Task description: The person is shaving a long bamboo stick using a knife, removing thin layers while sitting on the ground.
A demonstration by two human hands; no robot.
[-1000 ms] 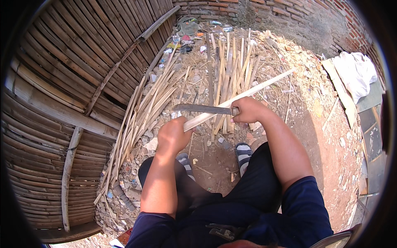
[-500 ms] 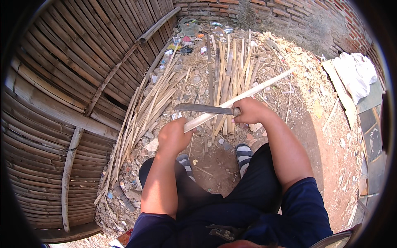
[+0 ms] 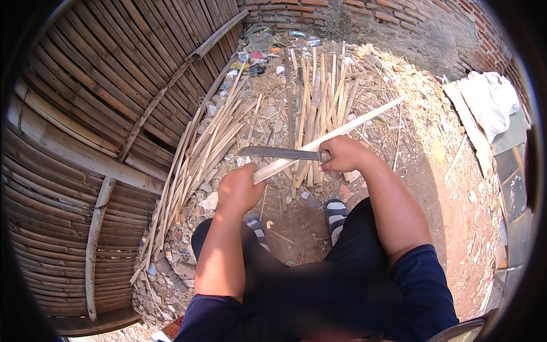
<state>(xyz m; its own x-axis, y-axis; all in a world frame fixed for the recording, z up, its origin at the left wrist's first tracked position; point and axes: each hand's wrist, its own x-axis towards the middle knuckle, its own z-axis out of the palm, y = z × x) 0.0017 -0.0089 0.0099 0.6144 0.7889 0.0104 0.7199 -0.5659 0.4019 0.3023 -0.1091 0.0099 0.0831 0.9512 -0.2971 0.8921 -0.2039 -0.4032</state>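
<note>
My left hand (image 3: 241, 185) is closed round the near end of a pale bamboo strip (image 3: 356, 121), which slants up and away to the right. In my right hand (image 3: 340, 154) is the handle of a machete (image 3: 279, 153). Its long dark blade points left and lies across the strip, between my two hands. The blade's tip reaches past the strip, above my left hand. My right fingers are wrapped round the handle, so most of it is hidden.
Split bamboo strips (image 3: 313, 108) lie on the littered ground ahead, with another bundle of strips (image 3: 213, 142) along the left. A bamboo slat wall (image 3: 114, 74) rises at left and a brick wall (image 3: 393, 23) behind. A white sack (image 3: 489, 102) lies at the right.
The machete blade has tilted slightly, its tip a little lower against the strip. Both hands and the bamboo strip stay almost where they were.
</note>
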